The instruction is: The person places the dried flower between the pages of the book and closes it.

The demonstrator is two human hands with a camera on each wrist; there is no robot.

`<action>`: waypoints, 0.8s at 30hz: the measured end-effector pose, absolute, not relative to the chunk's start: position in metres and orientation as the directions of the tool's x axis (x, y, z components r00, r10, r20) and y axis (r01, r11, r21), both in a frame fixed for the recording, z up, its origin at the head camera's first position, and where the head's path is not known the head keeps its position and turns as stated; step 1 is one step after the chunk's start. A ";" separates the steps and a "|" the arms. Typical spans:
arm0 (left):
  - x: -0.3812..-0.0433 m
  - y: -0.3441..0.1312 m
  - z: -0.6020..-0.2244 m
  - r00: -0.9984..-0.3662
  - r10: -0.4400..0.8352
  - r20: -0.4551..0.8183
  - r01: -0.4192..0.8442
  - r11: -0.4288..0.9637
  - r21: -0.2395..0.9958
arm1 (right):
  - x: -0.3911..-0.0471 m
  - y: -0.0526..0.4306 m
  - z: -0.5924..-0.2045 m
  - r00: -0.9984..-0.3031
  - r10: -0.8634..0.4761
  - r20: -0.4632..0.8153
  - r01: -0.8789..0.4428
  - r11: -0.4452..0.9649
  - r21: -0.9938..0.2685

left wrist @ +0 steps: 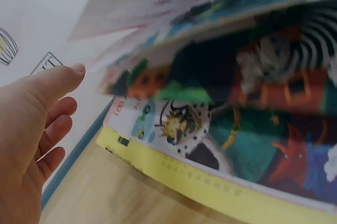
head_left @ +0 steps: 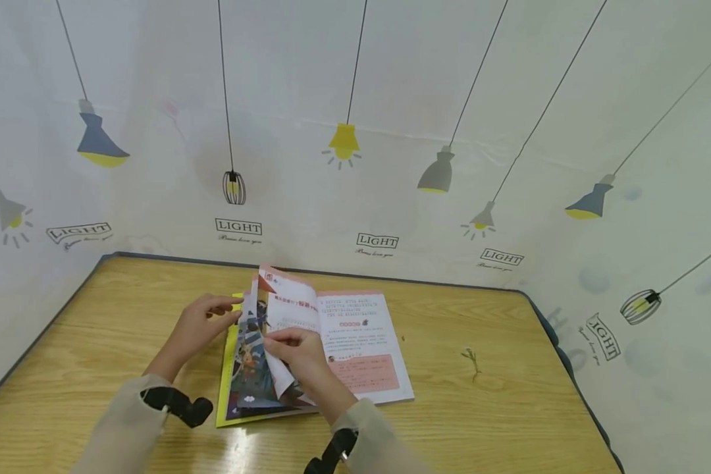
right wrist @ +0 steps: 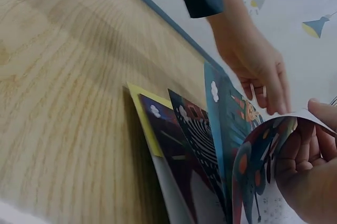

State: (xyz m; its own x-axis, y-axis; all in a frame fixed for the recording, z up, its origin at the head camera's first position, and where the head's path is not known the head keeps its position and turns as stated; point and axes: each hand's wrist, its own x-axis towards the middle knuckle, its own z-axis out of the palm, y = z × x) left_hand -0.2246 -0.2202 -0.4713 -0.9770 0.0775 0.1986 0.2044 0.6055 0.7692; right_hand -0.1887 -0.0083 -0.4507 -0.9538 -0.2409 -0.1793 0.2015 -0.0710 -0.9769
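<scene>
An open picture book [head_left: 358, 329] lies on the wooden table, its yellow-edged cover and colourful pages fanned on the left side. With thumb and fingers, my right hand [head_left: 302, 355] pinches a page that curls up near the book's middle. In the right wrist view, that bent page [right wrist: 253, 166] arches from the right hand's grip. My left hand [head_left: 204, 322] is beside the book's left edge, fingers extended toward the lifted pages. The left wrist view shows the left thumb [left wrist: 76, 71] straight and the other fingers loosely bent, close to the page corners [left wrist: 113, 84], holding nothing.
A small dried sprig [head_left: 471, 362] lies on the table [head_left: 498, 421] to the right of the book. Behind the table's dark edge rises a pale wall covering [head_left: 296, 197] printed with hanging lamps. Each wrist wears a black strap with a camera [head_left: 184, 405].
</scene>
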 end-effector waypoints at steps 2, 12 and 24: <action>-0.226 -0.219 -0.469 -0.978 0.074 0.195 0.200 0.604 0.771 | -0.188 -0.012 -0.455 -0.951 -0.241 -0.191 0.211 -0.060 -0.976; -0.226 -0.211 -0.474 -0.982 0.105 0.154 0.186 0.578 0.794 | -0.184 -0.024 -0.478 -0.957 -0.184 -0.225 0.230 -0.005 -0.973; -0.225 -0.208 -0.497 -0.982 0.167 0.092 0.175 0.602 0.779 | -0.182 -0.035 -0.499 -0.962 -0.140 -0.236 0.239 -0.011 -0.971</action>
State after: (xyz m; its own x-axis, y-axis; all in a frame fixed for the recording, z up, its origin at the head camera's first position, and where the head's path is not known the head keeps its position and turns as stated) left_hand -0.2251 -0.2075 -0.4969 -0.9818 0.1665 0.0917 0.1749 0.6021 0.7791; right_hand -0.1824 -0.0348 -0.4988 -0.9617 -0.1403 -0.2357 0.2395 -0.0108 -0.9708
